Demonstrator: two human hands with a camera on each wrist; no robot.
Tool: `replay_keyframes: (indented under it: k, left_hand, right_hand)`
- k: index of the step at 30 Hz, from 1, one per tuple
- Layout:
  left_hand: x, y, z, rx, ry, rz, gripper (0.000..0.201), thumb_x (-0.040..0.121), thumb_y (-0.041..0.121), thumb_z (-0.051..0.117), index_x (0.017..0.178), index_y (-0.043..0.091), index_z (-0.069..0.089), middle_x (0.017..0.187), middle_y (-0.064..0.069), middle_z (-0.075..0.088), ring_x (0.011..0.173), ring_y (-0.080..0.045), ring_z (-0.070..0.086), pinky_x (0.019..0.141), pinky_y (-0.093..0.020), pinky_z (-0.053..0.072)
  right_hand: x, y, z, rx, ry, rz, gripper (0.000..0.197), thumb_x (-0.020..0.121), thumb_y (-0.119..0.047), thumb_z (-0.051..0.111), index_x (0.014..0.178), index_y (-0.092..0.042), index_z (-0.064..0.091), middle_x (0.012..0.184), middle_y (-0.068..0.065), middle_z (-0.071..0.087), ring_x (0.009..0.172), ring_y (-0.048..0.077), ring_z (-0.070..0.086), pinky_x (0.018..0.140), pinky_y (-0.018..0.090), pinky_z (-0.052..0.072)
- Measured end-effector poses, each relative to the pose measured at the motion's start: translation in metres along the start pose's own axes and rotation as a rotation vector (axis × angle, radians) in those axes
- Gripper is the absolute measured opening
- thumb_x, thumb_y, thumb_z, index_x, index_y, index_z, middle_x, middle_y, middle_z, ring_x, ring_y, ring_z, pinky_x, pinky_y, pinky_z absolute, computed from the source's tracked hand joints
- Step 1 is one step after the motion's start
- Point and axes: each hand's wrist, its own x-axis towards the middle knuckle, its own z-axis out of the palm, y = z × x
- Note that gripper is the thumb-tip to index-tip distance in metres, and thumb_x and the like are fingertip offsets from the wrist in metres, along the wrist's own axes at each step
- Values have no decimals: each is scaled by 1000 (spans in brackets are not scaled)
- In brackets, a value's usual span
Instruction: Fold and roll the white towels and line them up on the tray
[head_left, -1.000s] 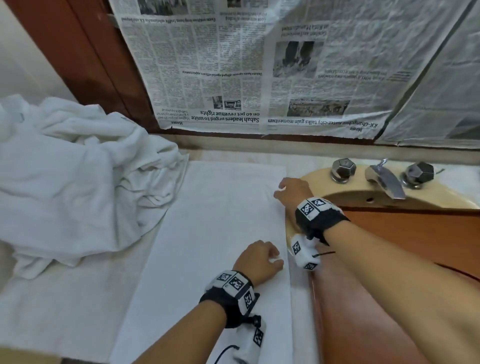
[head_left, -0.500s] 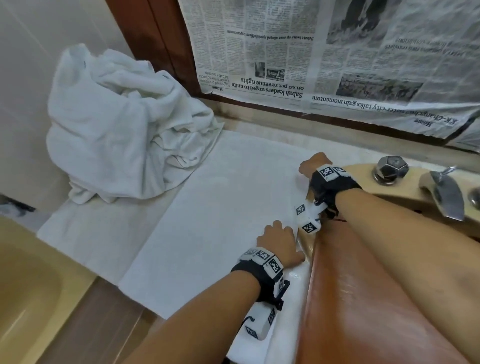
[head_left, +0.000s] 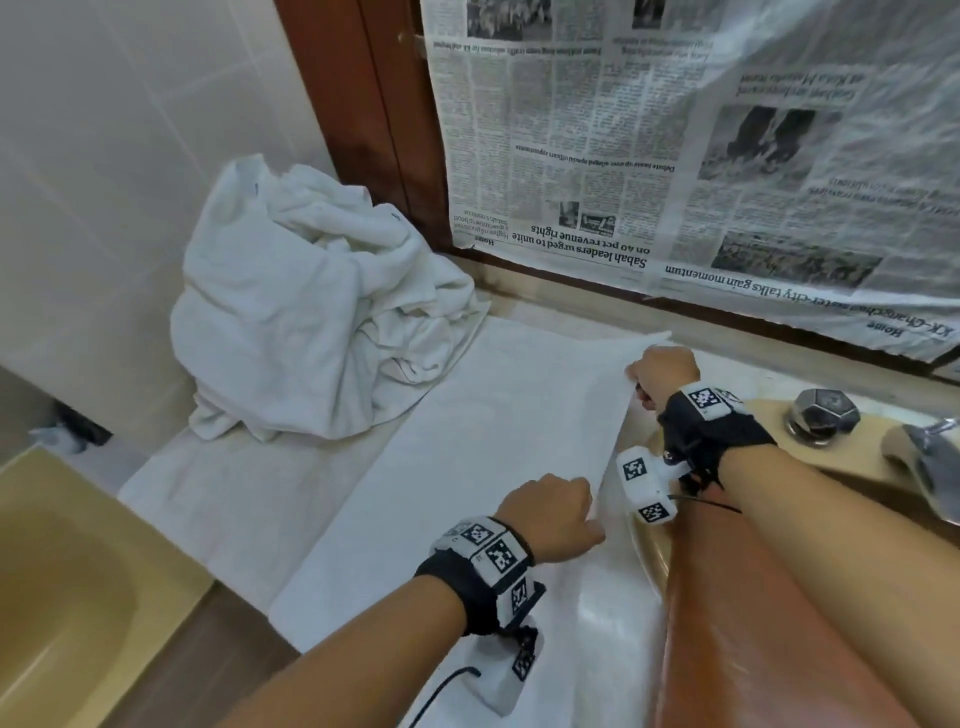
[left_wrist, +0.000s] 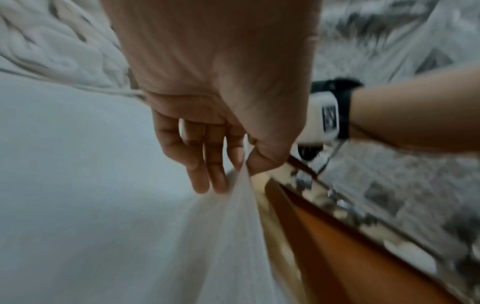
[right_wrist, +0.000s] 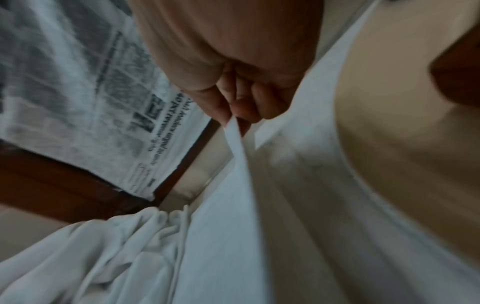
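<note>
Holding: both hands pinch the right long edge of the flat white towel (head_left: 467, 467), which is spread on the counter (head_left: 623, 597) beside the sink (head_left: 654, 551).
Left hand (head_left: 550, 514): at the near part of that edge; the left wrist view shows the thumb and fingers (left_wrist: 215, 164) closed on the cloth, which is raised a little from the counter.
Right hand (head_left: 665, 371): at the far part of the same edge, close to the far right corner; the right wrist view shows its fingertips (right_wrist: 241, 111) nipping a thin strip of the hem.
Long axis: the towel runs from near to far, and the two hands lie along this line, not across it.
Direction of the cloth: nearly all of the towel lies to the left of both hands.
Judgement of the step: probably a lengthwise fold, carrying the right edge over to the left edge.
Nearer hand: neither one; both must travel the same way, kept level, or the fold will go crooked.
Obstacle: the heap of unfolded towels (head_left: 311, 312) sits at the far left and overlaps the flat cloth there.
Tray: not seen in any view.
</note>
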Motion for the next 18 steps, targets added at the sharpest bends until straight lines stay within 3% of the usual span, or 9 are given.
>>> replay_keyframes:
  k: [2,4,5,7,9,11,13,16,18]
  left_hand:
    - [-11,-17,-30,-161,28,16,17,86,29,59,79,18,49,84,-5,61,73,-19,54,66,-31,44]
    - [-21,-41,-58,-319,62,10,17,85,22,60,72,19,49,79,-5,67,67,-12,57,63,-26,46]
    - [-25,-56,-71,-390,82,-7,18,85,19,60,70,19,49,75,-4,67,62,-6,57,58,-20,44]
    - [-29,-84,-90,-540,123,-66,20,85,12,57,69,17,49,66,0,62,54,-2,58,54,-17,40]
    - [-28,-119,-104,-673,179,-149,17,85,8,55,70,14,50,65,-1,59,58,-12,62,54,-19,41]
    - [-24,-155,-110,-739,233,-233,10,85,10,55,75,10,53,72,-7,63,60,-19,64,52,-19,47]
    - [-20,-186,-108,-686,245,-286,14,80,22,58,79,8,55,81,-13,68,68,-25,68,65,-28,57]
    - [-15,-224,-94,-509,170,-339,14,76,23,57,75,10,54,84,-18,72,79,-31,70,80,-41,56]
    - [-13,-241,-83,-524,163,-344,7,81,15,57,75,12,54,75,-14,73,68,-27,69,77,-39,57]
  right_hand:
    - [-3,-20,17,27,106,-59,14,81,-3,55,87,-10,65,73,12,53,64,26,52,55,34,48]
    - [-8,-40,39,123,182,-108,13,73,1,50,69,-7,59,62,11,43,60,23,46,54,35,39]
    - [-8,-50,51,147,190,-145,9,72,0,49,69,-4,57,63,13,42,61,22,45,55,33,36]
    - [-11,-72,76,150,143,-216,19,75,-5,54,89,-2,67,76,17,59,71,24,54,67,33,48]
    - [-17,-94,105,153,31,-262,33,76,-14,62,109,-13,69,106,9,69,97,29,63,92,40,50]
    - [-28,-105,137,-3,-76,-274,37,86,-20,63,123,-16,64,126,7,63,116,28,57,99,29,42]
    - [-36,-95,173,-240,-161,-247,39,93,-25,57,131,-17,57,137,6,55,125,26,51,100,24,37]
    - [-49,-65,211,-607,-231,-207,43,93,-36,50,134,-25,50,146,3,43,132,27,40,106,36,36]
    - [-60,-46,220,-720,-239,-192,48,94,-40,47,140,-29,43,155,-2,26,140,25,25,109,39,30]
